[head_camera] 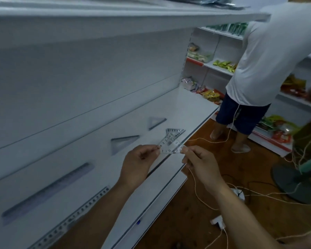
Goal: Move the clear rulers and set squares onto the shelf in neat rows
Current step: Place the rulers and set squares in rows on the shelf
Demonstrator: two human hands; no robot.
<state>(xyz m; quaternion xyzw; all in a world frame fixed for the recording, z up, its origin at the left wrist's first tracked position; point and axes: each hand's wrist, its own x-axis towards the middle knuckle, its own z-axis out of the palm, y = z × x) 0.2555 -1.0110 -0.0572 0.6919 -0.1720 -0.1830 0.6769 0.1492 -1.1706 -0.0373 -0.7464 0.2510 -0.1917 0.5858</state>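
A small clear set square [170,145] with printed numbers hangs just above the front edge of the white shelf [90,169]. My left hand [138,164] pinches its left corner and my right hand [199,162] pinches its right corner. Flat on the shelf lie three more clear set squares: one far back [155,122], one in the middle [123,142], one just beyond the held piece [176,131]. A long clear ruler [47,191] lies to the left, and a second ruler [74,216] lies nearer the front edge, partly hidden by my left forearm.
A person in a white shirt [269,65] stands to the right at shelves of snack packets [223,64]. White cables [205,200] and a fan base [294,184] lie on the wooden floor. A white upper shelf [115,17] overhangs.
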